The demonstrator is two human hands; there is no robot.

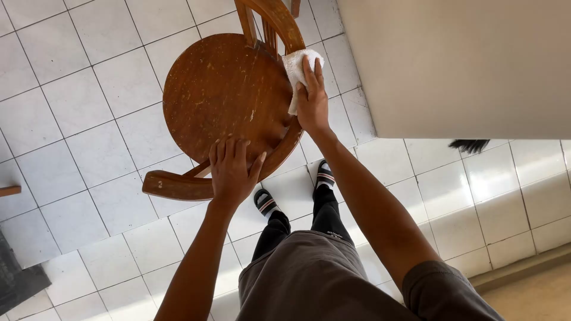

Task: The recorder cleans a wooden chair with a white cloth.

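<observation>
White square floor tiles (71,101), pale wall (464,65) right, bright daylight.

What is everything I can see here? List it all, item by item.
Round-seated wooden chair: one, brown, scratched, on the floor at centre, with curved armrests.
White cloth: one, pressed on the chair's far right edge.
Tiled floor: white square tiles, all around.
Pale cream wall panel: one, upper right.
Dark bristly object: one, black, peeking from under the panel; kind unclear.
Dark mat: one, grey, lower left corner.
Sandals: two, black with white stripes, on the feet.
Left hand: flat on the seat's near rim.
Right hand: pressing the cloth.
</observation>
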